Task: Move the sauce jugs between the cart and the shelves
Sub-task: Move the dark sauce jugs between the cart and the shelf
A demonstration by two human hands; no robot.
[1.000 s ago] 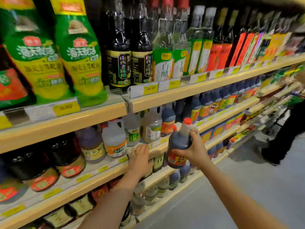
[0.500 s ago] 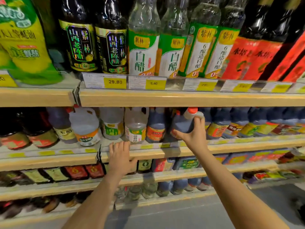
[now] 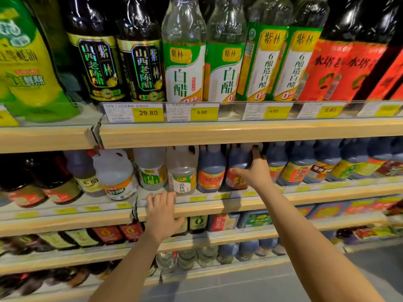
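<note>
Right hand (image 3: 256, 173) is wrapped round the dark sauce jug (image 3: 237, 168), thumb across the orange label and fingers up by the handle/neck, and the jug is sat in its slot on the middle shelf (image 3: 327, 192), between another dark jug w/ an orange label (image 3: 210, 168) on one side and a yellow-label jug (image 3: 278, 164) on the other. Left hand (image 3: 162, 214) is spread flat, fingers on the price strip at the shelf's front edge, holding nothing.

What could go wrong imo: that row is packed tight, neighbours touching or nearly so. If the jug goes in crooked or gets shoved, it prob knocks the next one back or tips it. The cap looks to sit right under the shelf above (image 3: 239, 134), so lifting on the way out could catch it. Can't tell if the base is fully flat on the shelf; let go too early and it could rock forward off the lip.

Vs 0.5 s ago: the jug was out in front of the row, red cap showing. Now it's tucked in line w/ the others, cap mostly hidden behind the fingers. Left hand is on the same edge, barely moved. The view has also got closer to the shelves.
</note>
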